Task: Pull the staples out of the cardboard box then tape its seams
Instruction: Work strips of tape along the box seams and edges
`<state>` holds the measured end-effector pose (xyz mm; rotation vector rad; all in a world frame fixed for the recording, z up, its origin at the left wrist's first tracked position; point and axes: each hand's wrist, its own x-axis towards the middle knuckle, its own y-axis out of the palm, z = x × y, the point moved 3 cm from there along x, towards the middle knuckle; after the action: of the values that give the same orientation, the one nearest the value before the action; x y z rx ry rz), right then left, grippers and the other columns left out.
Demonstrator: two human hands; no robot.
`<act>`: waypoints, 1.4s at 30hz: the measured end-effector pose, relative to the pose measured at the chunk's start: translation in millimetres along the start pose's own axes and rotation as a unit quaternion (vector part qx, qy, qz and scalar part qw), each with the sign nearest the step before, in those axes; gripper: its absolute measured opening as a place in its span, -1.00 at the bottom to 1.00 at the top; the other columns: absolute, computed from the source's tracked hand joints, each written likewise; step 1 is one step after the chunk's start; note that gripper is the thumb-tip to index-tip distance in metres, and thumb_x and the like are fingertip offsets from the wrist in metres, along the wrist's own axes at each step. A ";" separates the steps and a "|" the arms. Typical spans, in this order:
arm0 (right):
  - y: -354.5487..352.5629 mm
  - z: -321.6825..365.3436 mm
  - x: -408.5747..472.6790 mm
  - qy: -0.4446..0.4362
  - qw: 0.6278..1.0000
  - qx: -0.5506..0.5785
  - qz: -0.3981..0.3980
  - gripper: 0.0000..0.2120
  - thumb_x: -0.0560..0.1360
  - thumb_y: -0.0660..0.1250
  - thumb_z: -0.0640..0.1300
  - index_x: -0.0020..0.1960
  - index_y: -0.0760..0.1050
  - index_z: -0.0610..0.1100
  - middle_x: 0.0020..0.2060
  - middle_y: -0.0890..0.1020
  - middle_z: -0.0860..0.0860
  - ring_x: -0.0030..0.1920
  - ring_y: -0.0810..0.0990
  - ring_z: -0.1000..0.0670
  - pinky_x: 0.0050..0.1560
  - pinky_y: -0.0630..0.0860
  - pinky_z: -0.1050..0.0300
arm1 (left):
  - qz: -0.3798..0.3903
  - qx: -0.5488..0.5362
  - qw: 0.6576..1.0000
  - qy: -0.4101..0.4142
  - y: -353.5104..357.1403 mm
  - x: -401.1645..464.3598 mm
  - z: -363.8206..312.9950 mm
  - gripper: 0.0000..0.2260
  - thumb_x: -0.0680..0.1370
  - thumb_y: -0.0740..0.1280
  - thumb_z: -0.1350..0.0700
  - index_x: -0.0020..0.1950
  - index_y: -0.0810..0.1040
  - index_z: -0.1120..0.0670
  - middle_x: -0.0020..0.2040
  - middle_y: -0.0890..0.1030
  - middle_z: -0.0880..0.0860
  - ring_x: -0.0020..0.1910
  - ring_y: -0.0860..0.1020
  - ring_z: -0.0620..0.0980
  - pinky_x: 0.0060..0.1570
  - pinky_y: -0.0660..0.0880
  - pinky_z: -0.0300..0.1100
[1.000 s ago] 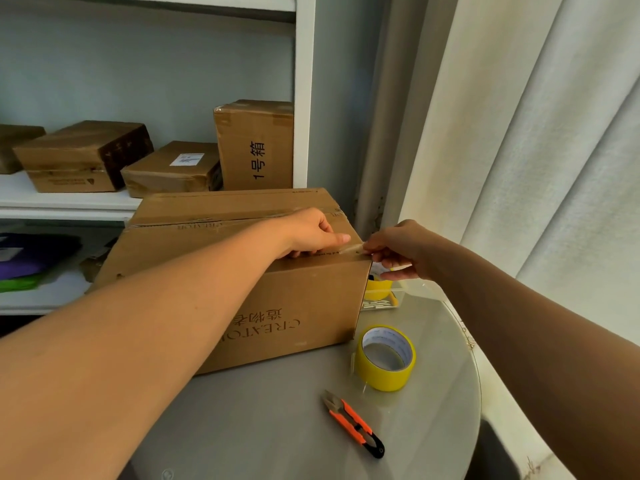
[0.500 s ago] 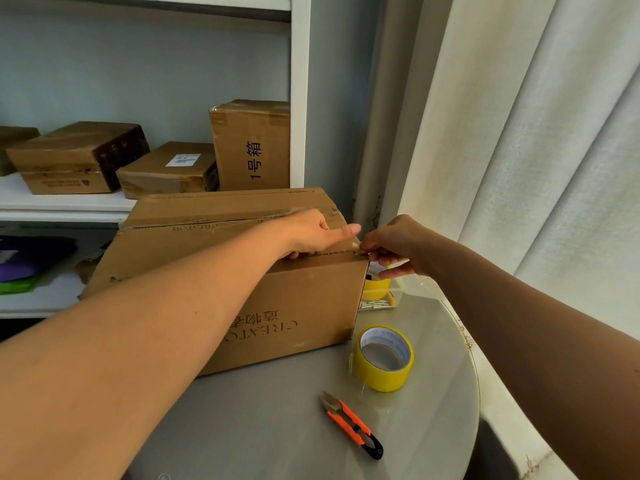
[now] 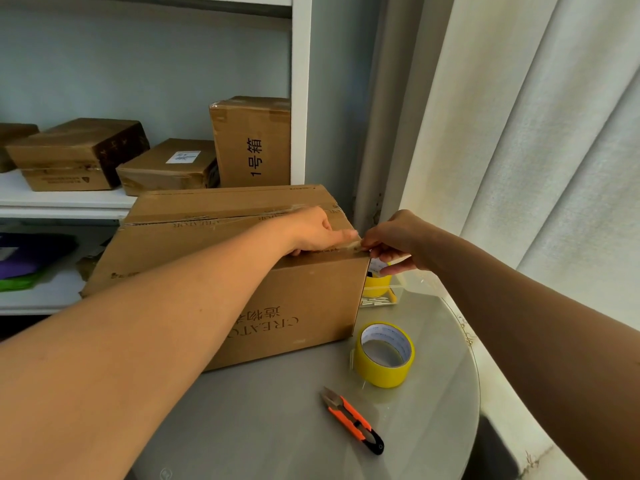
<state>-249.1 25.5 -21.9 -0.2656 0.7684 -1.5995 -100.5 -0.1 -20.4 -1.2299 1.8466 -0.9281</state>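
A brown cardboard box point(image 3: 304, 306) printed "CREATOR" lies on the round grey table point(image 3: 277, 420). My left hand point(image 3: 317, 232) rests on the box's top near its right front corner, its index finger stretched flat along the edge. My right hand point(image 3: 394, 242) pinches a strip of tape at that same corner, fingertip to fingertip with the left. A yellow tape roll point(image 3: 384, 355) stands on the table to the right of the box. Orange-handled snips point(image 3: 353, 420) lie in front of the roll.
Just behind the box's right end sits a small clear tray point(image 3: 384, 292) holding something yellow. White shelves point(image 3: 69, 202) at the back left carry several cardboard boxes point(image 3: 252, 140). A pale curtain point(image 3: 519, 133) hangs close on the right, past the table's rim.
My left index finger has slid right along the box edge toward my right hand. The right hand has stayed at the corner.
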 end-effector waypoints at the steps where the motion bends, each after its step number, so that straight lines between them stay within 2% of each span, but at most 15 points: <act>1: 0.3 0.7 0.3 0.001 1.000 -0.002 0.001 -0.85 0.51 0.34 -0.19 -0.21 0.50 -0.23 -0.34 0.53 -0.08 -0.37 0.48 0.05 -0.34 0.57 0.17 | 0.001 0.004 1.000 0.003 0.6 -0.1 -0.6 -0.65 0.52 0.24 -0.23 -0.05 0.51 0.06 -0.22 0.49 0.04 -0.36 0.39 -0.07 -0.44 0.30 -0.26; 3: 0.6 0.8 1.3 0.001 1.000 -0.008 0.000 -0.85 0.51 0.35 -0.19 -0.21 0.50 -0.23 -0.34 0.53 -0.08 -0.38 0.48 0.05 -0.35 0.57 0.17 | -0.004 -0.004 1.000 0.008 1.5 -0.5 -1.7 -0.78 0.53 0.31 -0.12 -0.10 0.50 0.03 -0.22 0.49 0.00 -0.33 0.40 -0.09 -0.45 0.30 -0.26; 9: -1.1 -1.9 6.9 -0.036 0.998 -0.047 -0.007 -0.80 0.48 0.41 -0.09 -0.16 0.52 -0.23 -0.31 0.58 -0.07 -0.35 0.54 0.04 -0.32 0.57 0.16 | -0.025 -0.016 0.999 0.032 1.4 -6.4 -5.8 -0.84 0.54 0.34 -0.01 -0.02 0.50 0.07 -0.18 0.46 -0.02 -0.24 0.41 -0.11 -0.35 0.33 -0.26; 11: -3.0 -1.4 8.5 -0.055 0.993 -0.101 -0.013 -0.71 0.46 0.43 0.02 -0.16 0.52 -0.23 -0.29 0.60 -0.07 -0.33 0.57 0.02 -0.30 0.58 0.14 | -0.032 -0.016 0.999 0.035 1.9 -7.3 -5.9 -0.85 0.54 0.35 0.00 -0.03 0.48 0.05 -0.12 0.45 -0.01 -0.14 0.42 -0.08 -0.24 0.36 -0.23; 14: -19.7 -6.0 6.8 -0.075 0.958 -0.270 -0.061 -0.51 0.37 0.41 0.25 -0.22 0.51 -0.22 -0.34 0.63 -0.06 -0.34 0.63 0.00 -0.26 0.62 0.11 | -0.032 -0.021 0.999 0.037 1.9 -7.9 -5.9 -0.85 0.54 0.35 0.01 -0.01 0.47 0.05 -0.06 0.44 0.00 -0.06 0.42 -0.06 -0.12 0.36 -0.18; 16: -32.9 -15.8 2.8 -0.057 0.954 -0.291 -0.053 -0.48 0.41 0.36 0.25 -0.13 0.56 -0.26 -0.37 0.61 -0.05 -0.37 0.61 0.02 -0.31 0.59 0.15 | -0.028 -0.021 0.999 0.039 1.2 -8.7 -5.3 -0.85 0.54 0.35 0.02 0.02 0.49 0.06 -0.02 0.45 0.00 -0.02 0.42 -0.04 -0.08 0.36 -0.17; 21: -14.9 -20.1 -3.4 -0.033 0.999 -0.017 0.019 -0.49 0.53 0.23 0.21 0.08 0.57 -0.24 -0.18 0.64 -0.08 -0.22 0.62 0.00 -0.12 0.59 0.07 | -0.010 -0.033 0.999 0.036 2.1 -5.9 -2.9 -0.89 0.54 0.35 0.00 -0.10 0.51 0.02 -0.09 0.50 -0.02 -0.03 0.47 -0.03 -0.06 0.41 -0.15; 25: 15.5 -22.5 -5.5 -0.010 0.998 0.052 0.046 -0.58 0.52 0.30 0.15 0.17 0.48 -0.18 -0.07 0.60 -0.05 -0.20 0.61 0.01 -0.19 0.58 0.09 | -0.011 -0.029 0.999 0.040 5.1 -5.0 -5.3 -0.85 0.54 0.33 -0.04 -0.17 0.50 -0.01 -0.16 0.50 -0.03 -0.13 0.46 -0.08 -0.15 0.41 -0.20; 30: 22.0 -26.8 -7.4 0.023 0.988 0.143 0.048 -0.75 0.59 0.25 0.00 0.11 0.44 -0.18 -0.10 0.56 -0.06 -0.21 0.60 -0.02 -0.15 0.58 0.00 | 0.001 -0.041 0.999 0.026 1.5 -15.0 -6.3 -0.94 0.58 0.28 0.16 0.03 0.49 0.03 -0.15 0.46 -0.02 -0.23 0.41 -0.09 -0.33 0.35 -0.26; 32: 21.9 -30.2 -9.2 0.034 0.983 0.181 0.022 -0.79 0.64 0.15 -0.09 0.12 0.45 -0.21 -0.10 0.56 -0.10 -0.23 0.59 -0.04 -0.22 0.57 0.02 | -0.011 -0.068 0.997 0.028 4.4 -17.2 -7.0 -0.82 0.58 0.21 0.28 0.03 0.52 0.04 -0.07 0.48 0.00 -0.06 0.47 -0.02 -0.12 0.44 -0.19; 34: 19.0 -43.1 -12.2 0.032 0.980 0.195 -0.031 -0.77 0.63 0.13 -0.16 0.13 0.49 -0.26 -0.15 0.57 -0.14 -0.28 0.57 -0.05 -0.30 0.54 0.08 | -0.064 -0.047 0.996 0.051 11.7 -24.2 -7.0 -0.79 0.57 0.19 0.28 0.04 0.58 0.06 0.08 0.52 0.04 0.18 0.46 0.04 0.11 0.43 -0.11; 36: 17.4 -58.2 -14.8 0.003 0.992 0.115 -0.056 -0.77 0.60 0.20 -0.13 0.05 0.54 -0.27 -0.22 0.57 -0.13 -0.34 0.54 -0.01 -0.31 0.51 0.13 | -0.198 0.049 0.973 0.109 18.4 -40.0 -9.0 -0.84 0.59 0.22 0.16 0.06 0.57 0.01 0.10 0.52 -0.01 0.13 0.48 -0.01 -0.01 0.45 -0.12; 38: 30.2 -73.3 -19.7 -0.042 0.998 -0.051 0.002 -0.82 0.53 0.33 -0.11 -0.02 0.58 -0.23 -0.27 0.58 -0.09 -0.31 0.54 -0.01 -0.25 0.53 0.13 | -0.262 0.100 0.938 0.205 37.7 -59.5 -11.4 -0.87 0.60 0.22 0.05 0.05 0.54 -0.03 0.01 0.53 -0.05 -0.01 0.51 -0.02 -0.19 0.42 -0.16; 40: 49.9 -87.4 -22.0 -0.077 0.971 -0.216 0.070 -0.80 0.44 0.44 -0.07 -0.01 0.62 -0.17 -0.17 0.61 -0.08 -0.13 0.58 -0.04 -0.05 0.54 0.09 | -0.211 0.110 0.946 0.218 68.2 -64.5 -5.3 -0.87 0.57 0.25 -0.01 0.05 0.56 -0.06 0.01 0.61 -0.06 0.00 0.56 0.02 -0.16 0.47 -0.14; 42: 71.0 -105.7 -26.1 -0.093 0.936 -0.328 0.089 -0.82 0.38 0.50 0.00 -0.16 0.59 -0.09 -0.13 0.58 -0.07 -0.06 0.54 -0.06 -0.02 0.49 0.13 | -0.109 0.066 0.983 0.131 106.2 -56.7 14.3 -0.82 0.53 0.33 0.04 0.12 0.57 -0.06 0.08 0.63 -0.05 0.01 0.60 0.03 -0.04 0.53 -0.13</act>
<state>-249.0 84.4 -137.7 -0.7922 1.1274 -1.0858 -117.1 81.2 -108.8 -1.2943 1.8373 -1.3678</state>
